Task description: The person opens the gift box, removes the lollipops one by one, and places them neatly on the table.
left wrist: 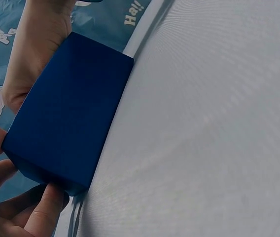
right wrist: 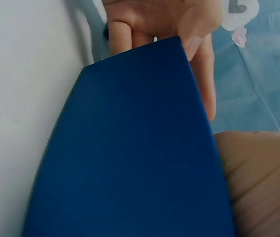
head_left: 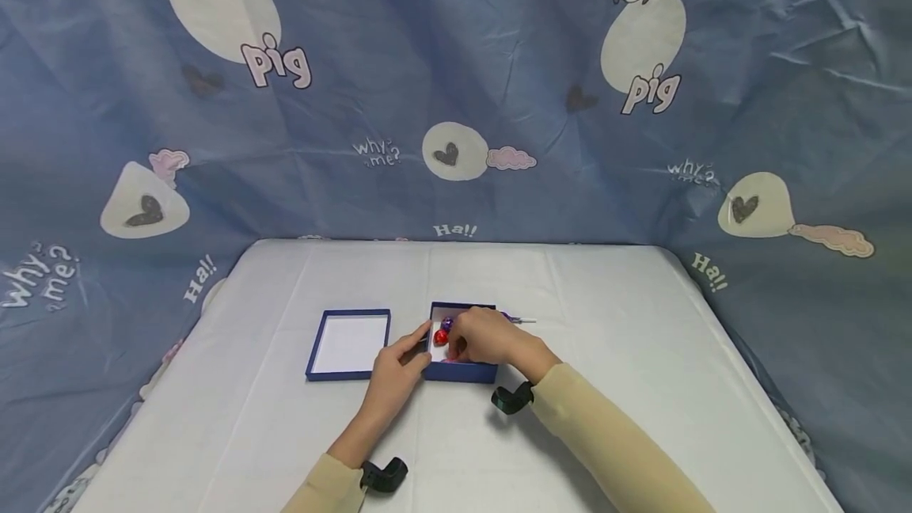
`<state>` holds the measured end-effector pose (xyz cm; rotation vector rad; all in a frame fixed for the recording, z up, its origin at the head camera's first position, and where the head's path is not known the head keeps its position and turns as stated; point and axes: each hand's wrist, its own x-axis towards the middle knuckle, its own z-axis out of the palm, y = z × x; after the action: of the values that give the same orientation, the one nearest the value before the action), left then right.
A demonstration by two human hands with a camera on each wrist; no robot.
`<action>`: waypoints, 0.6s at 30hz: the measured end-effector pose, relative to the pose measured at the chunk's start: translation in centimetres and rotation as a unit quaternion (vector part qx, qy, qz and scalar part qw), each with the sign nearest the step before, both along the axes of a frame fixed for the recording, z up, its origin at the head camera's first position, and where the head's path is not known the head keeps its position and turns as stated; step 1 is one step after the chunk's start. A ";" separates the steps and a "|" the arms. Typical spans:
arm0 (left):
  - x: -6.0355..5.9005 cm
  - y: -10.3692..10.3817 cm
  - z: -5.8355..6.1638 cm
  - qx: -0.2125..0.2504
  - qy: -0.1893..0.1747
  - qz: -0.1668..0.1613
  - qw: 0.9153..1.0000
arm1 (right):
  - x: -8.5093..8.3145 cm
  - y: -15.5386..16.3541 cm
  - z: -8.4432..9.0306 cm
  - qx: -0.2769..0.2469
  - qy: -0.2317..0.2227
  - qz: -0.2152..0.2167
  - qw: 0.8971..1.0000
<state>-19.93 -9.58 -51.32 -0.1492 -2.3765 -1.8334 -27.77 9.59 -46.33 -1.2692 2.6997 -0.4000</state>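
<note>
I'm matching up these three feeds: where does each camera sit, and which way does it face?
Head: on the head, looking down at the table, both hands and sleeves.
Left wrist: beside the left hand, facing the blue box.
Right wrist: under the right hand, facing the box wall.
All three views share the box.

Navy box (head_left: pixel 459 371), red and purple sweets (head_left: pixel 443 332)

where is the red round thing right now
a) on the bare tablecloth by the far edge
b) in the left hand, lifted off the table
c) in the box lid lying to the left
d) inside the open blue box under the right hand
d: in the head view the red round thing sits inside the open blue box, beside a purple one, with the right hand over it, while the box lid to the left shows only its white inside.
</note>
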 end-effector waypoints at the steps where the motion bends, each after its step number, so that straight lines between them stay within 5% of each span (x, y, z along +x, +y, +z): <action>1: 0.0 0.0 0.0 0.001 0.001 0.000 1.000 | 0.0 0.0 0.0 0.001 0.002 0.002 1.000; 18: 0.2 0.1 0.3 0.009 0.008 0.002 1.000 | -0.1 0.6 0.8 -0.070 -0.039 -0.016 0.997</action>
<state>-19.69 -9.47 -51.06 -0.1583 -2.3467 -1.8442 -27.91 10.20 -45.49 -1.2188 2.6691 -0.6396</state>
